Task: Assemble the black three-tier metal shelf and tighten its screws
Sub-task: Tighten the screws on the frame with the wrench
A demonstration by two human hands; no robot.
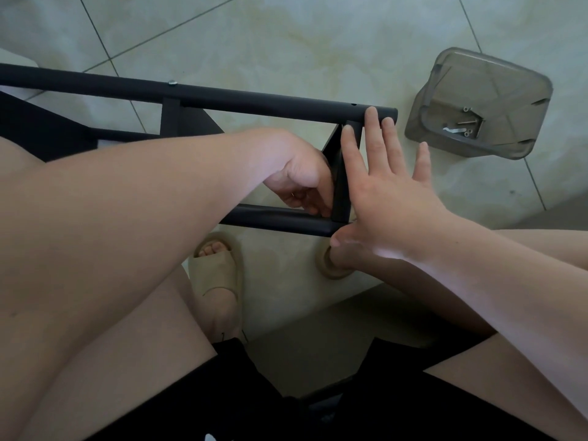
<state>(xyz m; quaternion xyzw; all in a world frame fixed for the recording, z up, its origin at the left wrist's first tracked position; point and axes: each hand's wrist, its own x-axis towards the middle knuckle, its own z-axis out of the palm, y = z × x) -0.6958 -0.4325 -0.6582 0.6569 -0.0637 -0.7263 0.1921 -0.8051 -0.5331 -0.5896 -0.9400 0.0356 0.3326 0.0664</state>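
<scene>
— Nearest, what do you see?

— Black shorts (413, 393) at the bottom, with both bare forearms reaching out over them.

— And the shelf frame (254, 101)?

— It lies on its side across the tiled floor (286, 43) in front of the knees. Its upper tube (286, 106) runs from the left edge of the view to an open end. The lower tube (280, 219) sits closer in, and a cross bar (342, 192) joins the two near their right ends. A silver screw head (172, 82) sits on the upper tube, further left.

— What is the left hand (302, 176) doing?

— It reaches inside the frame, fingers curled at the joint of cross bar and lower tube. I cannot tell whether they pinch anything.

— The right hand (391, 198)?

— It is spread flat with straight fingers. Its fingertips press the top of the cross bar and the end of the upper tube, and the thumb is at the end of the lower tube.

— Any loose parts?

— A metal tray (496, 74) rests on the floor, just beyond the frame's right end. It holds a few screws (467, 120) and a bent key (453, 130). A beige slipper (216, 268) stands under the lower tube.
</scene>
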